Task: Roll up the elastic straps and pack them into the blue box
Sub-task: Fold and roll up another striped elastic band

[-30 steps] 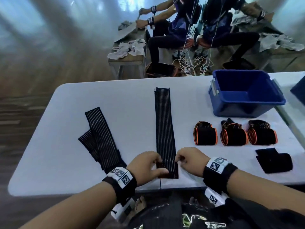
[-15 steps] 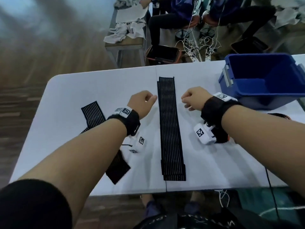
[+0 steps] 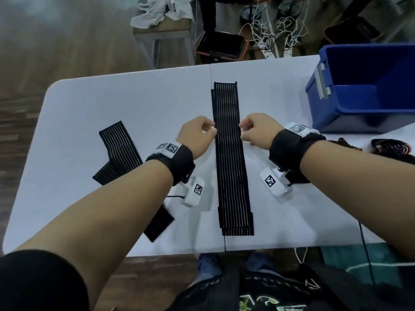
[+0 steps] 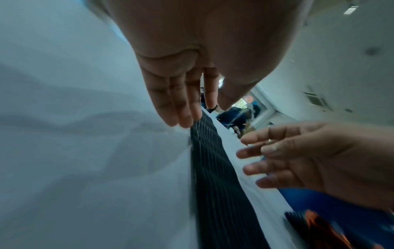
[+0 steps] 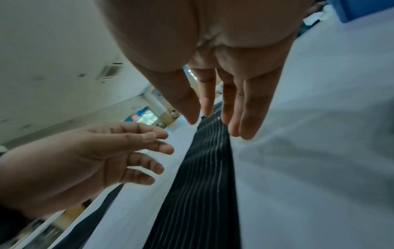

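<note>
A long black striped elastic strap [image 3: 231, 164] lies flat and straight down the middle of the white table [image 3: 112, 104]. My left hand [image 3: 210, 130] touches its left edge about midway along; my right hand [image 3: 244, 129] touches the right edge opposite. The wrist views show the fingers of each hand fairly straight, tips at the strap's [image 4: 213, 168] edges, nothing pinched. A second black strap [image 3: 116, 149] lies bent at the left, partly under my left forearm. The blue box [image 3: 350, 108] stands at the far right, its visible inside bare.
Rolled straps with orange trim [image 3: 393, 149] lie right of my right wrist, mostly cut off by the frame. Beyond the table's far edge are a bench with white cloths [image 3: 161, 10], a dark bin [image 3: 222, 44] and tangled cables.
Both hands left the strap's near end and moved forward to its middle, then closed in on its two edges. The strap has stayed flat and in place.
</note>
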